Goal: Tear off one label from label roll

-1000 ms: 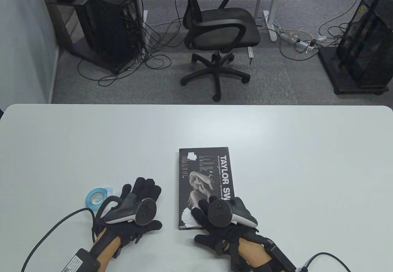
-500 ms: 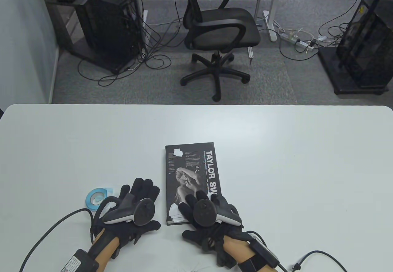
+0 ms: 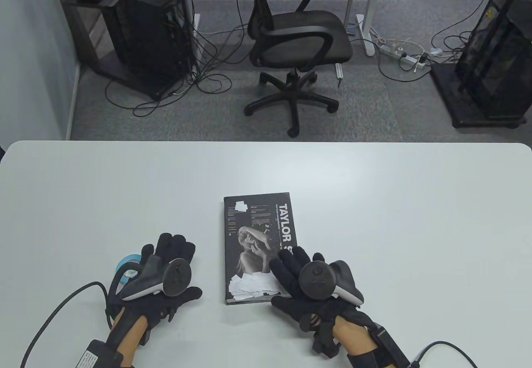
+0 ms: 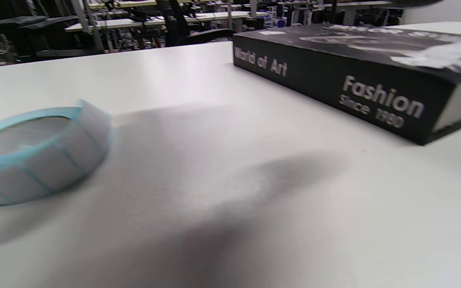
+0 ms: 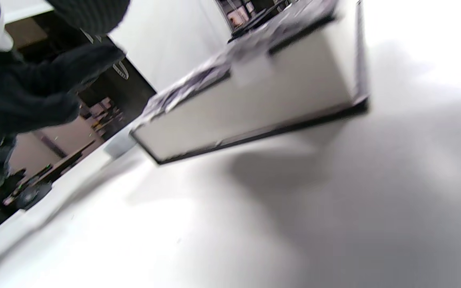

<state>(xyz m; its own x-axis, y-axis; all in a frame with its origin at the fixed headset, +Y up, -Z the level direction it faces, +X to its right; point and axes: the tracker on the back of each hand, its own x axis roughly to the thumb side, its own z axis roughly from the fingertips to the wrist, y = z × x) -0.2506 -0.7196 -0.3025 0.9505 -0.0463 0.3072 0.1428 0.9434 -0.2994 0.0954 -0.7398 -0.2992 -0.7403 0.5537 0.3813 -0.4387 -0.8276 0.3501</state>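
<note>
Label roll (image 4: pixel 34 150), pale blue, lying flat

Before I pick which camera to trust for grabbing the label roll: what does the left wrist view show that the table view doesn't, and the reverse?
Only the left wrist view shows the label roll's side, its labels divided by blue lines, and the book's spine reading "Fashion".

Only the table view shows both gloved hands: the left hand partly covering the roll, the right hand over the book's near corner.

Both show roll, book and white table.
</note>
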